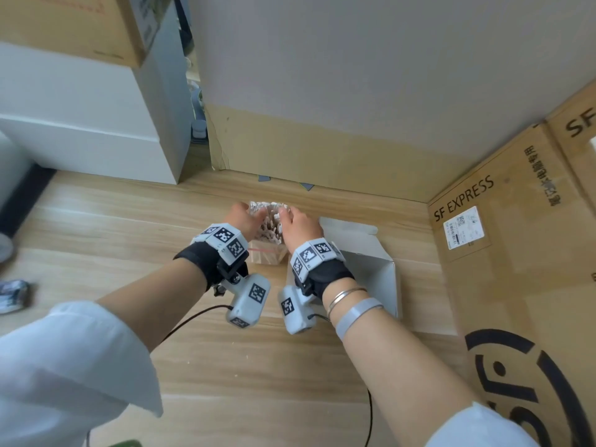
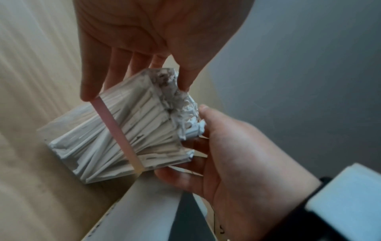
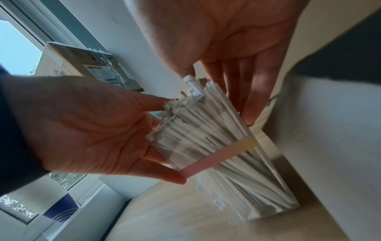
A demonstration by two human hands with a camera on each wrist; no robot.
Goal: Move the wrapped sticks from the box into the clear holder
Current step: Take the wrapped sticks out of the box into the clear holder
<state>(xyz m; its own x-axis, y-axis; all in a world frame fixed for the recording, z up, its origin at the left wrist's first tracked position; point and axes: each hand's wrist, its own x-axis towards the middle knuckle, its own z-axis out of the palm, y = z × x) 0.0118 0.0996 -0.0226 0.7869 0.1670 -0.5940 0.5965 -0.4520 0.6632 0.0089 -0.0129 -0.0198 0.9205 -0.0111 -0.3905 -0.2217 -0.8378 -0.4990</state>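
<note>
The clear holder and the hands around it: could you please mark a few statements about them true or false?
1. The clear holder stands on the wooden floor. True.
2. The holder is empty. False: wrapped sticks fill it.
3. A pink band runs around the holder. True.
4. Only the left hand is at the holder. False: the right hand flanks it too.
5. The white box lies left of the holder. False: on its right.

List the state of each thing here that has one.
clear holder: upright on the floor, packed full.
wrapped sticks: standing in the holder, tops sticking out.
white box: open.
left hand: open, fingers against the holder.
right hand: open, beside the stick tops.
</note>
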